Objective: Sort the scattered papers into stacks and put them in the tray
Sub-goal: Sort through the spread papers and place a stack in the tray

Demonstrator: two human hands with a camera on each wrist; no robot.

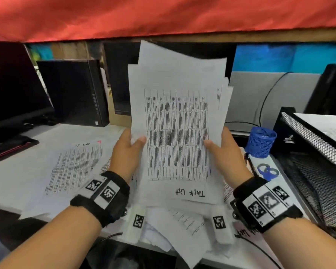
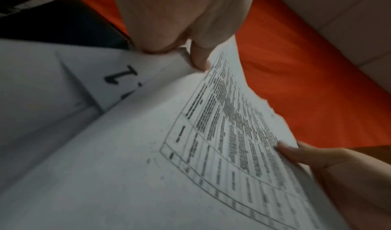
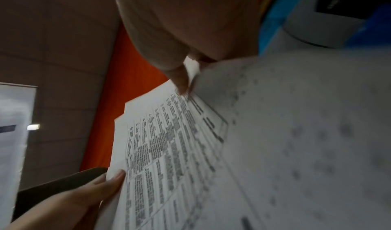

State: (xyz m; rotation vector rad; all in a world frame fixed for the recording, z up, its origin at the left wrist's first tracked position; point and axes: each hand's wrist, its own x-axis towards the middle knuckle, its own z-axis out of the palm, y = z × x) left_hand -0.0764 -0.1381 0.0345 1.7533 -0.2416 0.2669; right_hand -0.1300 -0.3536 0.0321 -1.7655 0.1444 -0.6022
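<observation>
The printed table on the front sheet is too blurred to read; only handwritten "Task List" shows. The sheaf of papers [image 1: 177,121], its sheets uneven and fanned, is held upright above the desk [image 1: 17,171], left hand [image 1: 127,152] and right hand [image 1: 224,152] each pinching a side edge. More loose sheets [image 1: 74,167] lie below. One mesh tray [image 1: 316,144] stands at right, partly cut off.

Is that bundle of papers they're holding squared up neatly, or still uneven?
Still uneven. In the bundle of papers the top corners fan out at different angles, while the left hand and right hand grip its sides.
</observation>
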